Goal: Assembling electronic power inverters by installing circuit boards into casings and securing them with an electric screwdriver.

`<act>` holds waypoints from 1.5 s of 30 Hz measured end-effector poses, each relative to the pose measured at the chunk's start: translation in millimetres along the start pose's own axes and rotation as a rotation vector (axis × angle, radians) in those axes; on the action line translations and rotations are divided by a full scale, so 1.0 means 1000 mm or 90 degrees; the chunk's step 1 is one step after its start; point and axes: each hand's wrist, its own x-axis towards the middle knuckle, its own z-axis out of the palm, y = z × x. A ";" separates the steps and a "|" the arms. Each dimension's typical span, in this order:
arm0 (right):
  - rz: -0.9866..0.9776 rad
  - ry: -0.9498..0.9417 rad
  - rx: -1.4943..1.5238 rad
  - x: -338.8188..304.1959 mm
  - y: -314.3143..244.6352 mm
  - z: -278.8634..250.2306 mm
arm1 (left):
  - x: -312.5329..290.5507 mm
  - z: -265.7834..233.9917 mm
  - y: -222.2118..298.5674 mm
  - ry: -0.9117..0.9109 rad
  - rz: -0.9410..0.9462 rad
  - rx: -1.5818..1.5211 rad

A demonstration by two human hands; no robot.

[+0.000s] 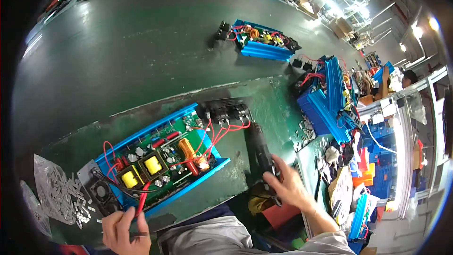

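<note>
An opened power inverter with a blue metal housing lies on the bench before me. Its green circuit board carries yellow transformers, coils and capacitors. At its near left end is a black fan. Thin red wires run from the board to a black socket panel beyond the right end. My left hand pinches a thick red cable coming from the board's near side. My right hand is wrapped round a long black tool, which looks like an electric screwdriver, its far end near the socket panel.
Small clear plastic pieces spill from a transparent bag at the left. Another opened blue unit sits farther back. Blue housings are piled over a blue bin at the right. A co-worker's arm shows beyond.
</note>
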 end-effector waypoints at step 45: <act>-0.257 0.059 -0.571 0.235 -0.077 -0.048 | -0.016 0.007 -0.004 0.039 -0.020 -0.005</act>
